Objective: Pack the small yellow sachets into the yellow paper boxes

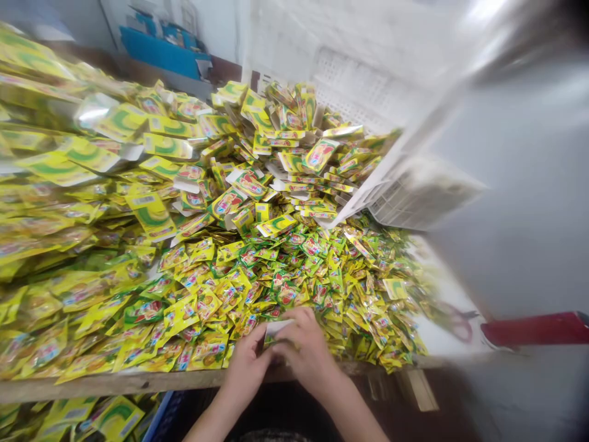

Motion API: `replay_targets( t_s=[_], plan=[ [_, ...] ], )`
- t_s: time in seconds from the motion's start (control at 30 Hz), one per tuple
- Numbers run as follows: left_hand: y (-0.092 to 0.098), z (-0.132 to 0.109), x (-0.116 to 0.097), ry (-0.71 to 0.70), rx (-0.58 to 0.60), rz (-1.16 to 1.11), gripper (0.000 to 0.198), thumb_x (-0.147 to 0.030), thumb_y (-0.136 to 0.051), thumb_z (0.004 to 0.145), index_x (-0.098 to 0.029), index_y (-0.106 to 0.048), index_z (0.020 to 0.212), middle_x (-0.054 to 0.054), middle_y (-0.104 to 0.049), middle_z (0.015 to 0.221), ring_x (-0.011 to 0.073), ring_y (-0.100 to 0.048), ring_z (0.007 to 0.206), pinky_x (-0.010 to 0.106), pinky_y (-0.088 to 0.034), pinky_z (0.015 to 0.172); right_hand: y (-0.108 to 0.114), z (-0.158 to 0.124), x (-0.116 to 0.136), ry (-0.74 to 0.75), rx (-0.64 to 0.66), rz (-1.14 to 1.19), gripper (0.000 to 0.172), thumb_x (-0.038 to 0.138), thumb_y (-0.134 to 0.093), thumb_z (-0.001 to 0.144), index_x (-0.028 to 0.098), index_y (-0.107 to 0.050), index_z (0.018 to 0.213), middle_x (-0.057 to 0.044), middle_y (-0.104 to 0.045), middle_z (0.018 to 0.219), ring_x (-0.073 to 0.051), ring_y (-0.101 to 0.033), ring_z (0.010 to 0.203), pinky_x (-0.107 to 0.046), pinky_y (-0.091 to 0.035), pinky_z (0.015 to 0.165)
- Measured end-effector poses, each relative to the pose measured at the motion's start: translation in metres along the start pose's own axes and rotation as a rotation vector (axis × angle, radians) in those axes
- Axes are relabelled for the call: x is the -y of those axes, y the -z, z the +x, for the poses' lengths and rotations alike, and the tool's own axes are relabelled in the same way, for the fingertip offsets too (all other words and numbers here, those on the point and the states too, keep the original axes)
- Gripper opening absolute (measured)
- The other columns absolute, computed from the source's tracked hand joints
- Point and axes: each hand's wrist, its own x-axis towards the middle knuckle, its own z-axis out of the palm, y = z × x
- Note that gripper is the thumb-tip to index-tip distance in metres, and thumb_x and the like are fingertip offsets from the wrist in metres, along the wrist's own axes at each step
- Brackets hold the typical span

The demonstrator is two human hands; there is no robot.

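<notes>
At the table's front edge my left hand (248,356) and my right hand (304,347) meet around a small carton (277,328). Its white flap shows between the fingers, while the rest of it is mostly covered. Both hands are closed on it, thumbs toward each other. Just beyond them spreads a heap of small yellow and green sachets (285,288) with fruit pictures. Behind the sachets lies a pile of yellow and green cartons (230,202), several with white end flaps standing out.
A white perforated crate (354,80) lies tipped behind the cartons. Pink-handled scissors (460,324) and a red object (534,328) are at the right. Below the wooden table edge (115,382), a blue crate (159,417) stands beside more yellow packets. Blue equipment (161,52) sits at the back.
</notes>
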Motion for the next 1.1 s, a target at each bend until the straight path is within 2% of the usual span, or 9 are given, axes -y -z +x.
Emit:
replay_targets(
  t_s=[0.1, 0.17, 0.27, 0.4, 0.6, 0.73, 0.8, 0.93, 1.1],
  plan=[
    [-0.003, 0.003, -0.004, 0.009, 0.036, 0.034, 0.025, -0.029, -0.069, 0.080, -0.020, -0.071, 0.104, 0.003, -0.073, 0.091, 0.0233, -0.064, 0.086, 0.031, -0.049, 0.080, 0.004, 0.001, -0.002, -0.001, -0.004, 0.082, 0.017, 0.010, -0.069, 0.081, 0.026, -0.075, 0.085, -0.005, -0.061, 0.113, -0.023, -0.050, 0.111, -0.038, -0.045, 0.094],
    [-0.005, 0.002, -0.007, 0.059, 0.026, -0.019, 0.030, -0.036, -0.066, 0.083, -0.021, -0.070, 0.109, 0.005, -0.074, 0.102, 0.0253, -0.064, 0.096, 0.035, -0.049, 0.089, 0.005, -0.001, -0.004, -0.093, -0.114, 0.235, 0.017, 0.016, -0.066, 0.084, 0.026, -0.074, 0.094, -0.006, -0.062, 0.112, -0.023, -0.055, 0.107, -0.036, -0.048, 0.090],
    [-0.006, -0.004, -0.013, 0.156, -0.038, -0.222, 0.036, -0.042, -0.057, 0.090, -0.023, -0.069, 0.117, 0.007, -0.070, 0.120, 0.0271, -0.059, 0.116, 0.043, -0.041, 0.106, 0.001, -0.007, -0.009, -0.363, -0.241, 0.588, 0.017, 0.027, -0.066, 0.085, 0.023, -0.069, 0.101, -0.004, -0.065, 0.091, -0.017, -0.060, 0.074, -0.027, -0.051, 0.063],
    [-0.002, -0.010, -0.018, 0.161, 0.082, -0.418, 0.035, -0.036, -0.058, 0.090, -0.022, -0.070, 0.119, 0.009, -0.065, 0.131, 0.0285, -0.050, 0.130, 0.047, -0.030, 0.115, -0.007, -0.010, -0.014, -0.552, -0.107, 0.862, 0.019, 0.035, -0.073, 0.076, 0.019, -0.069, 0.087, 0.000, -0.063, 0.073, -0.009, -0.046, 0.048, -0.019, -0.039, 0.041],
    [0.004, -0.002, -0.014, 0.230, 0.010, -0.342, 0.031, -0.034, -0.065, 0.084, -0.019, -0.075, 0.109, 0.010, -0.072, 0.119, 0.0311, -0.057, 0.122, 0.048, -0.036, 0.111, -0.007, 0.001, -0.013, -0.590, -0.108, 0.769, 0.010, 0.023, -0.070, 0.072, 0.017, -0.073, 0.079, 0.006, -0.052, 0.052, -0.006, -0.038, 0.038, -0.017, -0.031, 0.037],
    [0.014, 0.011, -0.016, 0.242, -0.060, -0.178, 0.026, -0.032, -0.070, 0.079, -0.017, -0.077, 0.100, 0.008, -0.078, 0.097, 0.0272, -0.069, 0.096, 0.041, -0.049, 0.094, -0.004, 0.005, -0.012, -0.419, -0.086, 0.679, 0.016, 0.028, -0.071, 0.076, 0.022, -0.079, 0.089, -0.003, -0.067, 0.081, -0.013, -0.058, 0.062, -0.020, -0.045, 0.047],
    [0.020, 0.015, -0.016, 0.230, -0.070, -0.147, 0.026, -0.033, -0.073, 0.077, -0.018, -0.077, 0.098, 0.008, -0.078, 0.098, 0.0265, -0.070, 0.095, 0.039, -0.052, 0.092, -0.004, 0.005, -0.012, -0.383, -0.082, 0.666, 0.018, 0.034, -0.071, 0.079, 0.023, -0.080, 0.090, -0.006, -0.068, 0.089, -0.016, -0.063, 0.072, -0.022, -0.050, 0.052],
    [0.024, 0.015, -0.014, 0.128, -0.059, -0.022, 0.029, -0.038, -0.074, 0.075, -0.021, -0.078, 0.098, 0.008, -0.078, 0.103, 0.0278, -0.070, 0.098, 0.040, -0.054, 0.092, -0.005, 0.007, -0.013, -0.481, -0.113, 0.730, 0.020, 0.038, -0.077, 0.074, 0.022, -0.079, 0.086, -0.003, -0.066, 0.080, -0.013, -0.060, 0.056, -0.025, -0.052, 0.048],
    [0.018, 0.010, -0.012, -0.079, -0.081, 0.148, 0.023, -0.035, -0.066, 0.085, -0.024, -0.076, 0.102, 0.007, -0.075, 0.105, 0.0246, -0.069, 0.098, 0.037, -0.054, 0.090, -0.005, 0.007, -0.014, -0.423, -0.126, 0.650, 0.017, 0.038, -0.081, 0.071, 0.022, -0.079, 0.078, -0.003, -0.067, 0.078, -0.015, -0.061, 0.058, -0.026, -0.053, 0.051]
  ],
)
